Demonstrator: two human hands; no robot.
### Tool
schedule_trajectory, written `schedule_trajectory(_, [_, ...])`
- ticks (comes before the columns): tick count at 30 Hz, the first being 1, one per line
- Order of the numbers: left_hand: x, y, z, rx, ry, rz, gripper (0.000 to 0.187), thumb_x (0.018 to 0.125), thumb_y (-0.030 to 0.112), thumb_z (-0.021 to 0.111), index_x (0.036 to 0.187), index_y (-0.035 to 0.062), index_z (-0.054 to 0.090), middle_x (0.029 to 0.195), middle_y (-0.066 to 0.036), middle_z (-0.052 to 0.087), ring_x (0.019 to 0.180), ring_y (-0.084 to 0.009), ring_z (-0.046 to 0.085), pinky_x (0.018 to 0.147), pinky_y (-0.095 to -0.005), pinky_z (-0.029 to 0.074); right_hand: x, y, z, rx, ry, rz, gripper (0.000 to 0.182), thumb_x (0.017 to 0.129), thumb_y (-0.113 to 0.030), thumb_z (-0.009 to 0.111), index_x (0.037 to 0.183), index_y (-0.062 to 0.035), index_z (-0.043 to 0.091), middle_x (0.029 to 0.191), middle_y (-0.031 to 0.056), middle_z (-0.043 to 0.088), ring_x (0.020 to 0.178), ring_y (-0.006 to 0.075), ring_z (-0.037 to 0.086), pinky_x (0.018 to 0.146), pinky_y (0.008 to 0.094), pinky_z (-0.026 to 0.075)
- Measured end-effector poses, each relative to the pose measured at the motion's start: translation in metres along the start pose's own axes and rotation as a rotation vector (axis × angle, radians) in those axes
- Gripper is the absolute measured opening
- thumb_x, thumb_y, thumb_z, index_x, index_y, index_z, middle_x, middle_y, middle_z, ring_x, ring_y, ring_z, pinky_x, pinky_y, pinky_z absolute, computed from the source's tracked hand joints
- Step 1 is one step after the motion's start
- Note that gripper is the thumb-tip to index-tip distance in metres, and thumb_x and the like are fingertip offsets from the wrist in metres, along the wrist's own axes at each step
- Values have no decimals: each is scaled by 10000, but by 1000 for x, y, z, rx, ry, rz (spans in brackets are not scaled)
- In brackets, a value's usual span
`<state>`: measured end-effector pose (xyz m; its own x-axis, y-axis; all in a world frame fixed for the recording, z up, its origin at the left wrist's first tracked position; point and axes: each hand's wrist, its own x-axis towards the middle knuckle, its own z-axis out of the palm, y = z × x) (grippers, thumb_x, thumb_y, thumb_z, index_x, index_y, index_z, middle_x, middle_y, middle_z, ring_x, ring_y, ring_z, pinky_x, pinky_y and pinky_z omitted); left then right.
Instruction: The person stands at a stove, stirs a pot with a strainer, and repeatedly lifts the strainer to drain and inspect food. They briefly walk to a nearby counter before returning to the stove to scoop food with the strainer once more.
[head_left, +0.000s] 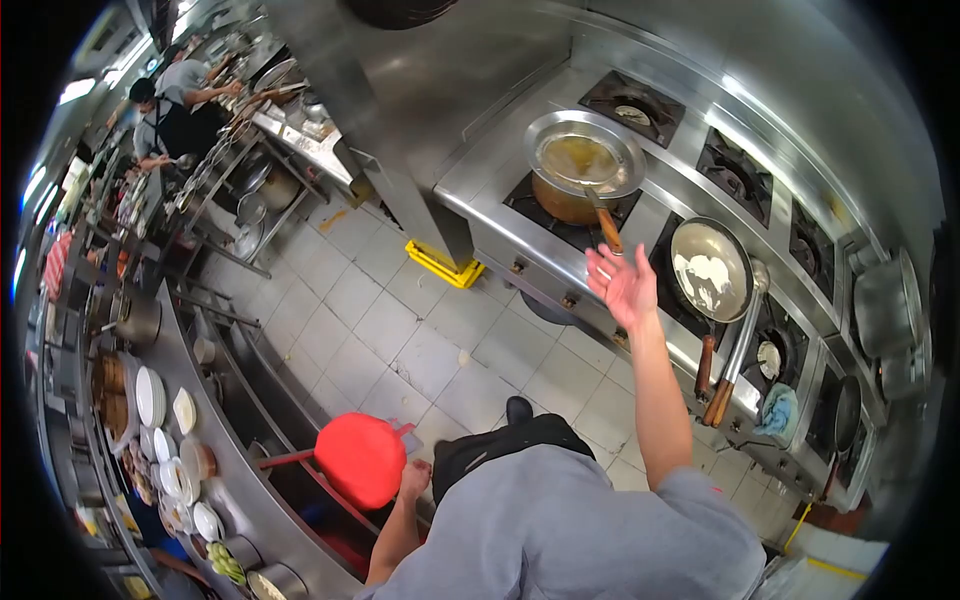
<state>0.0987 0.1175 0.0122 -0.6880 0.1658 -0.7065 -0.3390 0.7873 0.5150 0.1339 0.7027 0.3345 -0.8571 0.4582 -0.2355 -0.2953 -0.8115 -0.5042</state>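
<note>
In the head view, the right hand (627,290) is held out over the front of the stove (478,185), palm up. Its grip is spread and holds nothing; the fingertips are right by the end of a wooden handle (608,230), though I cannot tell whether they touch. The handle slants out over the rim of a wide metal basin (540,130), which sits on a copper-coloured pot (562,206) and contains yellowish liquid (580,157). Whether the handle belongs to a ladle or to the pot is unclear.

For a sure hold, I would turn the palm to the wood and wrap the fingers around it, off the metal stalk. If the liquid is hot oil, as its colour suggests, any lift should be slow and level. The forearm passes near the frying pan (738,252), which has white patches inside; its wooden pan handle (705,365) juts toward the front edge, so the elbow is best held wide of it.

The left hand (415,478) hangs low beside the red stool (360,460), fingers curled; I cannot tell whether it pinches anything. Steering clear of that stool, between the body and the dish-laden worktop (228,455), would help footing.
</note>
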Motion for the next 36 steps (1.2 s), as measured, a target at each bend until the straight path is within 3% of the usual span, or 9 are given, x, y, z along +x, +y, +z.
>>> schedule_trajectory(4, [22, -6, -13, 55, -34, 43, 218, 791, 177, 554, 870, -6, 643, 781, -145, 662, 755, -241, 650, 691, -344, 502, 25, -33, 49, 19, 105, -21, 303, 940, -295, 442, 998, 1, 475, 934, 135, 563, 733, 162, 578, 598, 257, 503])
schedule_trajectory(7, [28, 6, -16, 2, -20, 74, 206, 789, 163, 555, 867, -9, 638, 758, -134, 655, 710, -225, 640, 652, -335, 501, 66, -51, 11, -211, -47, 173, 88, 901, -100, 450, 895, -12, 445, 773, 55, 488, 535, 72, 437, 407, 176, 330])
schedule_trajectory(8, [29, 7, -19, -18, -6, 84, 201, 789, 157, 555, 865, -10, 636, 747, -128, 651, 688, -217, 636, 633, -331, 500, 60, -53, 22, -410, 172, 59, 32, 854, -1, 440, 882, -16, 437, 698, 10, 400, 474, 35, 284, 363, 192, 180])
schedule_trajectory(18, [3, -32, -12, -202, -101, -33, 149, 793, 83, 541, 864, -30, 607, 671, -80, 600, 574, -160, 578, 501, -278, 461, -6, -110, 47, -1333, 386, -103, 434, 887, -138, 451, 1304, -35, 393, 841, 56, 500, 636, 100, 423, 506, 239, 377])
schedule_trajectory(21, [-7, -47, -9, -234, -128, -98, 150, 799, 82, 533, 866, -29, 607, 650, -74, 585, 553, -158, 567, 455, -272, 440, -7, -121, 47, -1831, 291, -435, 441, 863, -132, 472, 1283, -16, 405, 833, 114, 555, 737, 196, 539, 642, 319, 439])
schedule_trajectory(22, [-7, -51, -9, -288, -144, -106, 148, 800, 81, 530, 864, -29, 605, 647, -72, 582, 547, -156, 564, 446, -273, 435, 1, -122, 35, -1983, 326, -624, 420, 832, -114, 478, 1240, -24, 432, 862, 199, 588, 868, 335, 574, 781, 401, 429])
schedule_trajectory(27, [25, -69, -18, -9, -321, 83, 146, 805, 73, 522, 879, -28, 599, 661, -62, 576, 532, -150, 548, 425, -274, 421, 31, -120, 30, -2268, 285, -605, 426, 742, -48, 447, 1167, -51, 481, 909, 259, 580, 872, 427, 557, 771, 497, 439])
schedule_trajectory(29, [20, -50, -17, -212, -176, -22, 139, 808, 69, 524, 886, -23, 594, 680, -60, 581, 537, -145, 546, 433, -269, 419, 47, -119, 20, -2340, 266, -600, 402, 747, -56, 439, 1141, -55, 521, 852, 257, 584, 817, 435, 564, 726, 503, 449])
schedule_trajectory(36, [2, -7, -16, -427, -47, -10, 139, 823, 61, 518, 923, -5, 589, 710, -54, 589, 574, -119, 549, 482, -249, 426, 77, -159, 66, -2106, 291, 78, 167, 775, -122, 471, 794, 8, 574, 643, 129, 543, 497, 224, 514, 450, 353, 419])
